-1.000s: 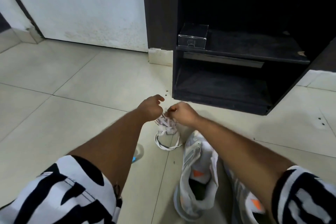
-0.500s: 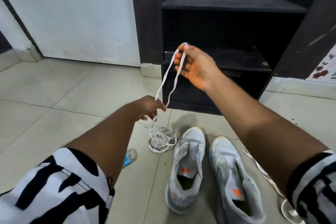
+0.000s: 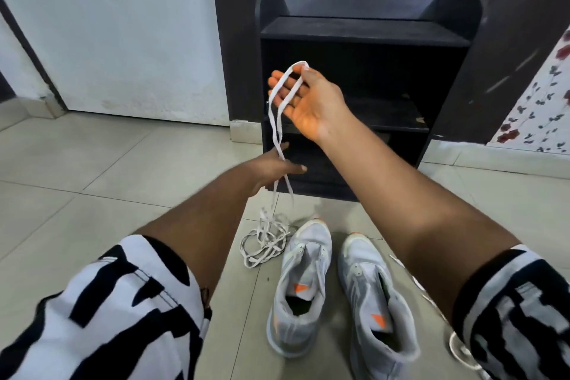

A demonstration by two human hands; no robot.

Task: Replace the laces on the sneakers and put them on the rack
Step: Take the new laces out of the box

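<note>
A white lace (image 3: 275, 120) hangs as a doubled loop from my right hand (image 3: 311, 102), which pinches its top with thumb and forefinger in front of the black shoe rack (image 3: 364, 31). Lower down, my left hand (image 3: 271, 168) holds both strands between its fingers. The remainder of the lace lies in a tangled pile (image 3: 262, 244) on the tiled floor. Two grey sneakers with orange tabs, the left one (image 3: 303, 281) and the right one (image 3: 373, 302), stand side by side next to the pile, toes toward the rack, with no laces in their eyelets.
Another white lace (image 3: 401, 264) trails on the floor to the right of the sneakers, partly hidden by my right arm. A white door (image 3: 123, 25) is at the back left and a floral wall (image 3: 539, 95) at the right. The rack's shelves look dark.
Both hands lifted from the lace bundle on the floor. The right hand rose with a loop of lace while the left stayed lower on the strands. The view tilted up, showing the whole rack.
</note>
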